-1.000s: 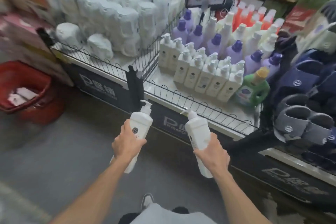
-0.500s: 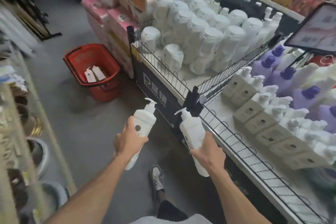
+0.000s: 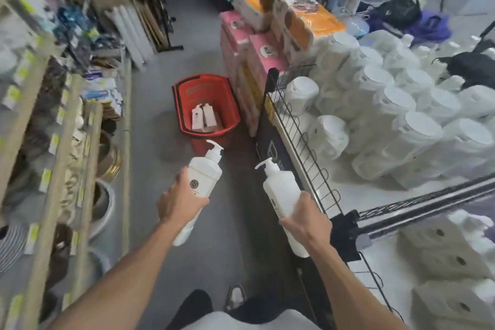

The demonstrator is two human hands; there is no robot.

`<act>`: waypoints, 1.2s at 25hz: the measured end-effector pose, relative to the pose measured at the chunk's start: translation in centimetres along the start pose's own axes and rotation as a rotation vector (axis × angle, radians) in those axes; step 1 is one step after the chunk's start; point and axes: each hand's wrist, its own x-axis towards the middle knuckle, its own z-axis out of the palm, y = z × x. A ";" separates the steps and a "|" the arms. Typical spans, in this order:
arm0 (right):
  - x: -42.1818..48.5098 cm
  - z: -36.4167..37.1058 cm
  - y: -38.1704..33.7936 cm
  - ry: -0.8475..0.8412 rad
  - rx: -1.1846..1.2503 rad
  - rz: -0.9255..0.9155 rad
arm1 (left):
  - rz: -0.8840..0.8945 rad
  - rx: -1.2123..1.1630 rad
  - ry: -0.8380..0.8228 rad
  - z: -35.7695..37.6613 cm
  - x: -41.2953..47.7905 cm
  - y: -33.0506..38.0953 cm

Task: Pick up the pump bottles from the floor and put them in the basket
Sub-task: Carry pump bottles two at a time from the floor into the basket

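Head view: two smooth white plastic pump bottles tilt above the grey floor (image 3: pixel 150 174). The left hand (image 3: pixel 178 202) wraps the left bottle (image 3: pixel 205 173), the right hand (image 3: pixel 304 218) wraps the right bottle (image 3: pixel 280 186) (fingers curled round each body); two more bottles (image 3: pixel 205 116) lie inside the one red plastic basket (image 3: pixel 209 90) ahead.

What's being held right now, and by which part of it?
Two white pump bottles, each held round the middle of its body: the left grip holds the left bottle, the right grip holds the right bottle.
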 end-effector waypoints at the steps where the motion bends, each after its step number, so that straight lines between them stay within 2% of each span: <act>1: 1.6 -0.1 -1.2 -0.001 -0.010 -0.027 | -0.013 -0.004 0.010 -0.4 1.4 -0.1; 9: 13.0 0.9 -12.7 -0.022 -0.063 -0.157 | -0.053 -0.032 0.033 -3.6 13.4 -2.1; 18: 22.3 2.9 -24.9 -0.021 -0.102 -0.183 | -0.054 0.006 0.039 -8.5 26.5 -5.2; 30: 38.6 6.0 -37.6 -0.027 -0.046 -0.156 | -0.025 -0.005 -0.041 -11.6 46.2 -3.8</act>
